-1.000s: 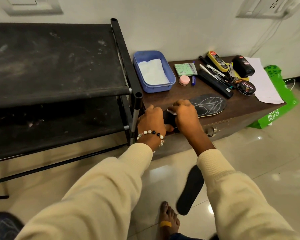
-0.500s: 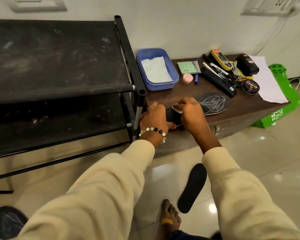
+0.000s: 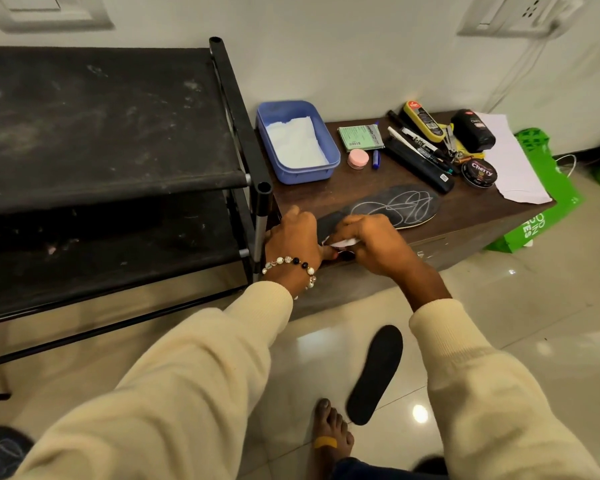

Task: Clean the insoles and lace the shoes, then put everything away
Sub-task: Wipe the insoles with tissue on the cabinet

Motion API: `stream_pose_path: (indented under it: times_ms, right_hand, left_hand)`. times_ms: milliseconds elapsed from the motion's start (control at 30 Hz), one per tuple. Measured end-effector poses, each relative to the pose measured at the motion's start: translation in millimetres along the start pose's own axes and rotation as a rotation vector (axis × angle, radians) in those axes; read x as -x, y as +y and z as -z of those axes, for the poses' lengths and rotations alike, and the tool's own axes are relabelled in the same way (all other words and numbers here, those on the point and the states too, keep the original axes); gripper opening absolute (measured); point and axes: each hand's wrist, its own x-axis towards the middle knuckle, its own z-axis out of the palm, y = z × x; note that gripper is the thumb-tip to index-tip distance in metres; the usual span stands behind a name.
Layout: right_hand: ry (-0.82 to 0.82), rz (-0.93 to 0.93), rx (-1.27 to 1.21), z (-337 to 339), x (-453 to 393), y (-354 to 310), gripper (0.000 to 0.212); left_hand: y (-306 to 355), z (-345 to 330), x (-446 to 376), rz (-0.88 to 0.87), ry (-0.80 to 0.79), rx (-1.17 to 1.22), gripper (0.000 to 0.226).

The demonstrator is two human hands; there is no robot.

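Observation:
A black insole (image 3: 388, 206) scribbled with white lines lies on the brown cabinet top (image 3: 471, 209). My left hand (image 3: 293, 240) holds its heel end at the cabinet's front left corner. My right hand (image 3: 371, 242) pinches a small white wipe (image 3: 342, 242) and presses it on the heel part of the insole. A second black insole (image 3: 376, 374) lies on the tiled floor beside a bare foot (image 3: 329, 431). A dark shoe (image 3: 0, 452) shows at the bottom left corner.
A black two-tier shoe rack (image 3: 118, 161) stands left of the cabinet. At the back of the cabinet top are a blue tub with tissues (image 3: 297, 143), a green packet (image 3: 361, 136), a pink jar (image 3: 357, 158), pens, polish bottles, a Cherry polish tin (image 3: 480, 173) and paper (image 3: 513, 168). A green bag (image 3: 548, 206) leans at the right.
My right hand has slid with the wipe back toward the insole's heel, closer to my left hand. The left hand stays in place. The camera has shifted slightly.

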Motion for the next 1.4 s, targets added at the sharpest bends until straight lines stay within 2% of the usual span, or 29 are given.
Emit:
stream_pose_path:
  times_ms: [100,133,267,333,433,567,733,833,967,1067,1133,1200,1300,1400]
  right_hand:
    - [-0.108,-0.155,-0.010,17.2,9.8,18.1,0.031]
    - [-0.083,-0.213,-0.042,21.0,12.7,22.7,0.030]
    - [0.275,-0.470,-0.304,23.8,7.2,23.2,0.021]
    - [0.348,-0.503,-0.240,17.6,-7.1,19.8,0.020]
    - [0.274,-0.484,0.021,5.2,-28.7,17.4,0.025]
    - [0.068,-0.413,0.167,-10.3,-40.1,11.3,0.041]
    - [0.072,-0.287,0.134,-14.8,-22.9,14.0,0.047]
    - [0.065,-0.184,0.107,-14.3,-7.1,15.1,0.043]
    - [0.060,-0.063,-0.048,-3.8,18.2,25.6,0.037]
    - [0.080,-0.175,-0.174,7.1,30.3,32.2,0.030]
    - [0.226,-0.340,-0.269,12.7,23.5,31.0,0.025]
    - [0.338,-0.443,-0.201,13.0,5.3,28.0,0.022]
    - [0.264,-0.452,0.018,2.8,-21.4,25.8,0.029]
    - [0.183,-0.400,0.078,-11.6,-33.9,23.7,0.042]
  left_hand:
    - [5.9,4.4,3.0,0.006,-0.049,-0.108,0.057]
    - [7.3,5.1,3.5,0.005,-0.057,-0.138,0.056]
    - [11.4,5.8,2.3,0.002,-0.071,-0.188,0.070]
    - [12.2,4.8,-0.3,-0.016,-0.053,-0.196,0.074]
    - [10.0,0.9,-2.3,-0.027,-0.041,-0.160,0.063]
    - [7.2,-3.2,-3.4,-0.012,-0.031,-0.101,0.057]
    - [7.1,-5.8,-3.7,-0.023,-0.001,-0.092,0.055]
    - [6.8,-6.5,-3.5,-0.028,0.001,-0.091,0.056]
    - [6.6,-6.4,-2.6,-0.040,-0.005,-0.109,0.057]
    - [7.3,-5.7,-2.6,-0.045,-0.015,-0.120,0.057]
    - [7.4,-4.3,-3.6,-0.043,-0.022,-0.118,0.056]
    - [7.1,-3.0,-4.1,-0.039,-0.036,-0.116,0.057]
    - [6.8,-3.7,-4.5,-0.046,-0.042,-0.122,0.058]
    - [4.5,-5.6,-6.2,-0.050,-0.032,-0.127,0.056]
